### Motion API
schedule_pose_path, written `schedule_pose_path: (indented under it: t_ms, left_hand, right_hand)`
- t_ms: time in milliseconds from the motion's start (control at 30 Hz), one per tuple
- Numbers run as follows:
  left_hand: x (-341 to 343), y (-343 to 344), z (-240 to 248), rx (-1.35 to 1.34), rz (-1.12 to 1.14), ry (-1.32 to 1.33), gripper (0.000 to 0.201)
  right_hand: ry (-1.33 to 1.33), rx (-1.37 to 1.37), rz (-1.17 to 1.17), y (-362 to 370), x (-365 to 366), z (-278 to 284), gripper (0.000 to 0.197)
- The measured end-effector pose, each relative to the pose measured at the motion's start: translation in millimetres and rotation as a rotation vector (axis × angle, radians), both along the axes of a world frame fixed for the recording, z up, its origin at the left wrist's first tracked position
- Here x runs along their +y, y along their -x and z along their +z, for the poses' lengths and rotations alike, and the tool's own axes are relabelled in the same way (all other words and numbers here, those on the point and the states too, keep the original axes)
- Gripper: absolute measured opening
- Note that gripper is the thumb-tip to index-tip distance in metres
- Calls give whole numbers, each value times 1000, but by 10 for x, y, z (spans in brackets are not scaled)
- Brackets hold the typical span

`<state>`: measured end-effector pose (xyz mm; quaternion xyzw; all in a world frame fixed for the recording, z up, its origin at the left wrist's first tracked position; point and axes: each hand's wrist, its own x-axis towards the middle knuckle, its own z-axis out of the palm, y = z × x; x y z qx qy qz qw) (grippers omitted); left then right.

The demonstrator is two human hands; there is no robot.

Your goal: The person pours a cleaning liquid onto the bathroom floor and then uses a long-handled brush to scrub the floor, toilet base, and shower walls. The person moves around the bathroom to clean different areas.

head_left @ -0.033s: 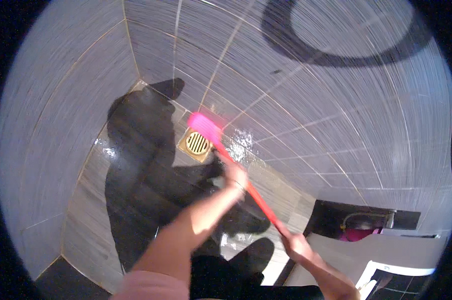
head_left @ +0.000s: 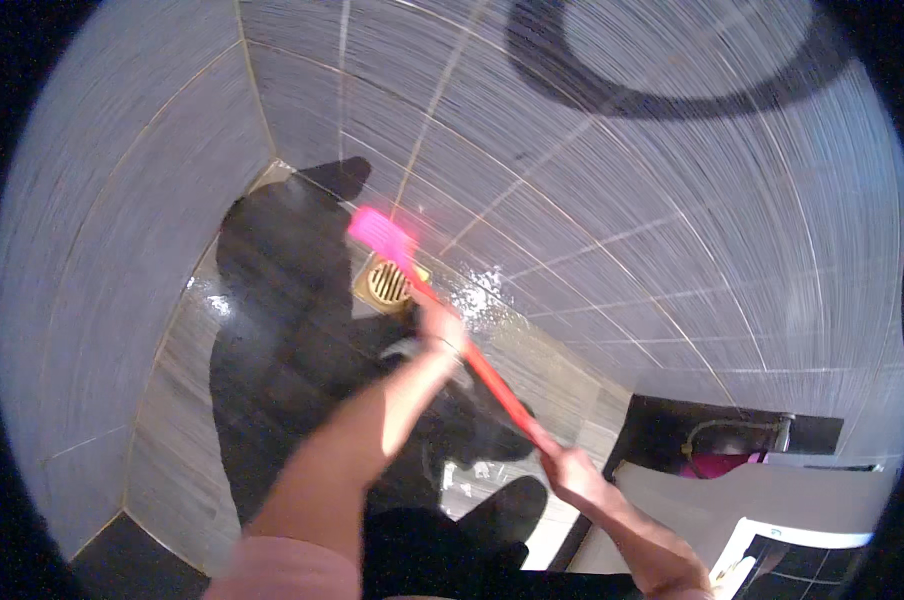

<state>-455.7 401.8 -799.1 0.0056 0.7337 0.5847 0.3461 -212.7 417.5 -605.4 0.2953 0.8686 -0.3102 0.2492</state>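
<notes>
A scrubbing brush with a pink head (head_left: 382, 235) and a long red handle (head_left: 497, 385) slants across the view. Its head, smeared by motion, is at the foot of the tiled wall, just beyond a brass floor drain (head_left: 388, 284). My left hand (head_left: 440, 325) is wrapped round the handle close to the head. Further down, near the handle's lower end, my right hand (head_left: 577, 478) grips it too. I cannot tell whether the bristles press on the wall or the floor.
Grey tiled walls (head_left: 572, 200) meet the wet floor (head_left: 172, 400) in a corner at the far left. At the right stand a white fixture (head_left: 672, 510) and a metal pipe (head_left: 784, 432), with a pink thing (head_left: 722, 468) behind. Dark shadows cover much of the floor.
The brush head has shifted left and slightly away, past the drain. Both my hands have moved left with the handle, still gripping it.
</notes>
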Motion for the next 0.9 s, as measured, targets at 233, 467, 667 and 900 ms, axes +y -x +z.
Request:
schedule_pose_path:
  t_ms: [233, 467, 667, 900]
  left_hand:
    - [166, -890, 190, 219, -659, 404, 26]
    - [552, -1909, 908, -463, -836, 67, 18]
    - [16, 84, 261, -191, -177, 187, 48]
    - [-1184, 544, -188, 496, 272, 249, 44]
  right_hand:
    - [-76, -66, -53, -141, -101, 830, 53]
    - [-223, -100, -110, -1347, -90, 1339, 49]
    - [-23, 30, 105, 0, 142, 164, 64]
    - [398, -63, 35, 561, -519, -77, 54]
